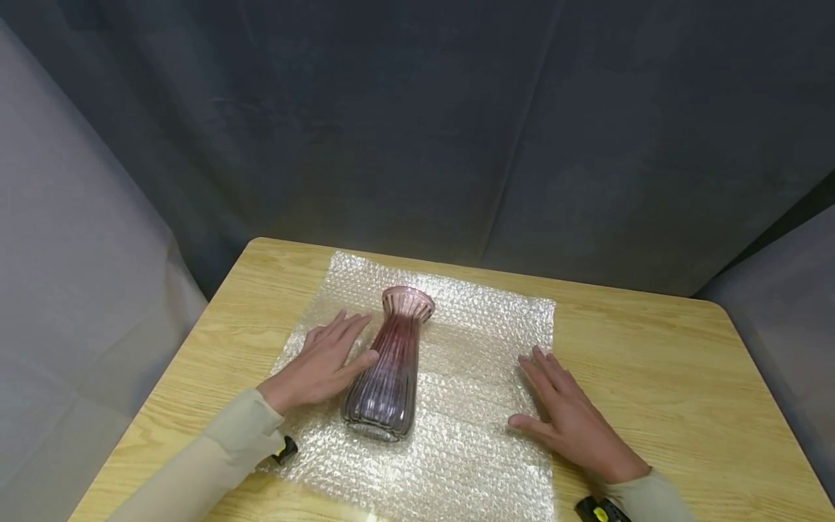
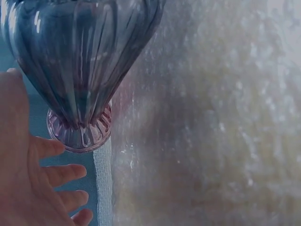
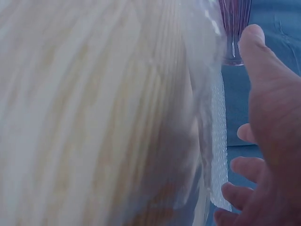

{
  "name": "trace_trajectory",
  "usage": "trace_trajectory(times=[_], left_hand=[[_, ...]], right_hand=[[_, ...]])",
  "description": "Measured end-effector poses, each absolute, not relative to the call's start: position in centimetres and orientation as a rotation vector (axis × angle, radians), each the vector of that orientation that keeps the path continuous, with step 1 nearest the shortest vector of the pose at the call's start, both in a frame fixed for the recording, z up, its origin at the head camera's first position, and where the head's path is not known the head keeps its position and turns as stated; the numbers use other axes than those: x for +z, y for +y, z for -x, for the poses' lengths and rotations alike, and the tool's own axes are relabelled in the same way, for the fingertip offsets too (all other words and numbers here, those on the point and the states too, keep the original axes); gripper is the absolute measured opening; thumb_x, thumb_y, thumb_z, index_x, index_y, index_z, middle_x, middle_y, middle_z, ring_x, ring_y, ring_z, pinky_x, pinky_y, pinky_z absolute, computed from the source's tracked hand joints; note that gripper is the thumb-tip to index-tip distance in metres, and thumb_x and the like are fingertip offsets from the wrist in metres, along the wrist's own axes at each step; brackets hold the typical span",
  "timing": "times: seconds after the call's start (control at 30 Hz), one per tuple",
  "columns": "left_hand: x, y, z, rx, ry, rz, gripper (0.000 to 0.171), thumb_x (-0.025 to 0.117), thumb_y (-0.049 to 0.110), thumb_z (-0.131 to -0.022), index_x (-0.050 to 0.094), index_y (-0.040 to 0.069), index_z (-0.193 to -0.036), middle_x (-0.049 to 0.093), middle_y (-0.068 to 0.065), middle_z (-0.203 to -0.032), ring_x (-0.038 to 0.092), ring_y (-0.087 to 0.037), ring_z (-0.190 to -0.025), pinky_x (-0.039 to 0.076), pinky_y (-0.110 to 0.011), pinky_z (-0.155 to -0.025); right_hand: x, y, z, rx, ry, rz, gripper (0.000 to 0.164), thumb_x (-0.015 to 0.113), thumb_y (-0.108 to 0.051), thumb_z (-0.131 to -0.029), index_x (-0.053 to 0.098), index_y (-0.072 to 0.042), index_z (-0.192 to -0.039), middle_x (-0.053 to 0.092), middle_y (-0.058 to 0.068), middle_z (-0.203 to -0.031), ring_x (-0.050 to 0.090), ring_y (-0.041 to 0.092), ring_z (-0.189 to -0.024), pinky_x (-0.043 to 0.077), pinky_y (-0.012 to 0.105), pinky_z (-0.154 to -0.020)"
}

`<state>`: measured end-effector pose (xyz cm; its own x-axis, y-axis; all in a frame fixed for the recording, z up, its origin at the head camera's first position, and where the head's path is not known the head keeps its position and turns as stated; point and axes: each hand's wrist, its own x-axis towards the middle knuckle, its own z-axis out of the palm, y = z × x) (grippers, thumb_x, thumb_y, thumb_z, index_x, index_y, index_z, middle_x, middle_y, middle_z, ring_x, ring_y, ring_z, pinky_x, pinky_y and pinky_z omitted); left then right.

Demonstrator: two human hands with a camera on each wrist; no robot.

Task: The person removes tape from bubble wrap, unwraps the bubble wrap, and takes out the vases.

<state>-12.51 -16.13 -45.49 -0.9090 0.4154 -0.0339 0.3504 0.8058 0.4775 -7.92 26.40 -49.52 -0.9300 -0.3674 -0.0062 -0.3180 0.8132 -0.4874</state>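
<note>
A ribbed glass vase, pink at its flared mouth and grey-purple toward the base, lies on its side on a sheet of bubble wrap. Its mouth points to the far edge of the table. Just left of the vase is my left hand, fingers extended, with the thumb tip right at the glass. In the left wrist view the vase rises beside that hand. My right hand hovers at the right edge of the wrap with its fingers spread and nothing held. The right wrist view shows it beside the sheet's edge.
The bubble wrap lies on a light wooden table with rounded far corners. A dark curtain hangs behind it, and pale cloth panels stand at the left and right. Each wrist wears a black strap device.
</note>
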Motion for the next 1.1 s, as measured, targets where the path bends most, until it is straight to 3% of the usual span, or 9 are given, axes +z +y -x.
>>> trace_trajectory(times=[0.47, 0.87, 1.1], left_hand=[[-44.8, -15.0, 12.8, 0.778, 2.794, -0.608, 0.074, 0.039, 0.057, -0.108, 0.023, 0.015, -0.166, 0.026, -0.013, -0.172, 0.019, -0.041, -0.161, 0.019, -0.066, -0.129], [-44.5, -14.4, 13.3, 0.795, 2.730, -0.597, 0.076, 0.034, 0.061, -0.108, 0.021, 0.014, -0.166, 0.029, -0.014, -0.171, 0.033, -0.038, -0.156, 0.026, -0.061, -0.128], [-44.4, -13.9, 13.8, 0.829, 2.721, -0.629, 0.074, 0.033, 0.060, -0.108, 0.026, 0.012, -0.165, 0.035, -0.014, -0.168, 0.039, -0.037, -0.154, 0.027, -0.064, -0.127]], right_hand=[[-49.8, 25.6, 7.9, -0.696, 2.874, 0.574, 0.102, 0.071, -0.067, -0.086, 0.029, -0.019, -0.165, 0.021, 0.015, -0.174, 0.024, 0.046, -0.158, 0.037, 0.070, -0.117], [-49.6, 25.6, 7.8, -0.634, 2.845, 0.574, 0.103, 0.065, -0.074, -0.085, 0.033, -0.015, -0.163, 0.026, 0.019, -0.171, 0.029, 0.045, -0.156, 0.047, 0.062, -0.113], [-49.4, 25.6, 8.0, -0.629, 2.834, 0.596, 0.102, 0.067, -0.072, -0.085, 0.036, -0.012, -0.161, 0.027, 0.021, -0.170, 0.031, 0.046, -0.155, 0.047, 0.062, -0.113]])
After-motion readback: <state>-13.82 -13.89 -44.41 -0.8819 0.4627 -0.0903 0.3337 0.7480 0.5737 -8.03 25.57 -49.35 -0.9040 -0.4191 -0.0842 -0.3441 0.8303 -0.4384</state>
